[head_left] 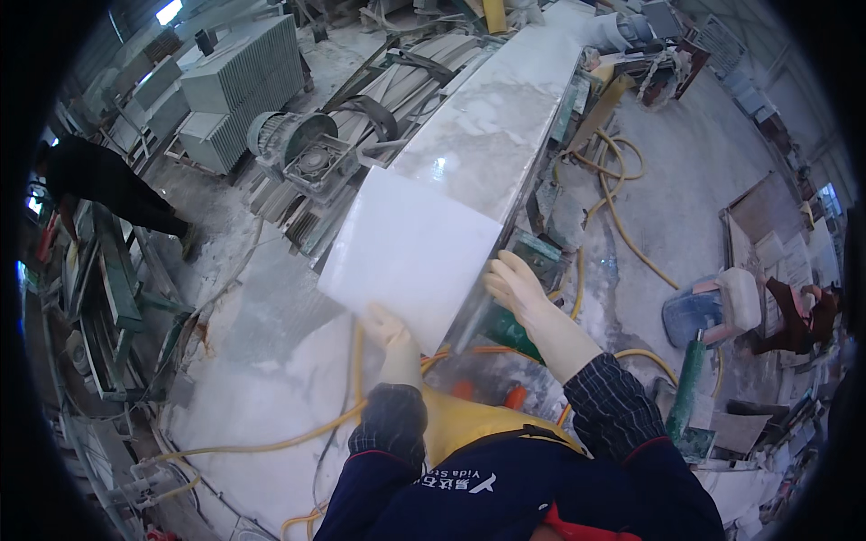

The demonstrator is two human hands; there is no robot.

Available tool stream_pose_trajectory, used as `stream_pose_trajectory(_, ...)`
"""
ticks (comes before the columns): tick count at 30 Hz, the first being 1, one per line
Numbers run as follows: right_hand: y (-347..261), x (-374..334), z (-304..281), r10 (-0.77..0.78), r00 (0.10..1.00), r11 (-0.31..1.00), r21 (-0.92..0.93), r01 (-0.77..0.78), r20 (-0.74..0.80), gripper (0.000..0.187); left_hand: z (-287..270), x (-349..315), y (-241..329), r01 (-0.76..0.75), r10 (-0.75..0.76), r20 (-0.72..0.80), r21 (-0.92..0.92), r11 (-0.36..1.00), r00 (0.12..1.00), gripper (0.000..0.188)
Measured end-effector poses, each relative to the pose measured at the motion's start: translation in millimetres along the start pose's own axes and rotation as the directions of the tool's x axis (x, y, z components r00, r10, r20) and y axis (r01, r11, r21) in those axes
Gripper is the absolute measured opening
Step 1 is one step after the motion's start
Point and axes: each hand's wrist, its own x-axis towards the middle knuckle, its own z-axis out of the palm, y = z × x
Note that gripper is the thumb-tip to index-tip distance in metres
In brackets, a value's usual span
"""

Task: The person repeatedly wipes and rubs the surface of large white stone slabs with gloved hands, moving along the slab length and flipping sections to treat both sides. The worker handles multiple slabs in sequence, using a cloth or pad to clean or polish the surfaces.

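Observation:
A square white stone slab (410, 252) lies tilted across the near end of a long wet conveyor bed (496, 113). My left hand (390, 329), in a cream rubber glove, grips the slab's near edge; some of its fingers are hidden under the slab. My right hand (521, 287), gloved alike, is closed at the slab's right edge, its fingertips at the rim and the thumb side partly out of sight. Dark patterned sleeve covers and a yellow apron (478, 422) show below the hands.
A dusty electric motor (293, 135) stands left of the bed, near stacked slabs (244, 86). Yellow hoses (622, 203) wind over the wet floor. At the right is a blue bucket (693, 316). A person in dark clothes (108, 185) bends over at the far left.

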Motion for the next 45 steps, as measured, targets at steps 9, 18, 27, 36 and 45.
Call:
stream_pose_trajectory(9, 12.5, 54.3, 46.7, 0.021, 0.996, 0.957, 0.286, -0.044, 0.082, 0.044, -28.3, 37.7, -41.5, -0.536, -0.082, 0.570, 0.700, -0.472, 0.817, 0.057)
stream_pose_trajectory(18, 18.5, -90.4, -1.6, -0.130, 0.974, 0.915, -0.357, 0.190, 0.185, 0.063, -38.7, -21.6, 69.1, -0.806, 0.244, 0.775, 0.512, 0.298, 0.583, 0.055)
stream_pose_trajectory(27, 178.7, -289.2, -128.3, -0.275, 0.925, 0.637, 0.671, 0.379, -0.262, 0.056, 16.7, -210.4, 102.4, -0.431, -0.223, 0.898, 0.384, 0.817, 0.379, 0.058)
stream_pose_trajectory(36, 240.6, -498.3, -153.9, 0.336, 0.605, 0.447, 0.688, 0.572, -0.722, 0.042, 28.0, -530.8, -0.1, -0.806, -0.567, 0.763, 0.106, 0.583, -0.310, 0.059)
stream_pose_trajectory(45, 321.0, -549.9, -155.0, 0.375, 0.392, 0.113, 0.461, 0.880, -0.840, 0.041, -25.5, -690.2, -96.3, -0.757, -0.620, 0.434, -0.344, 0.556, -0.653, 0.059)
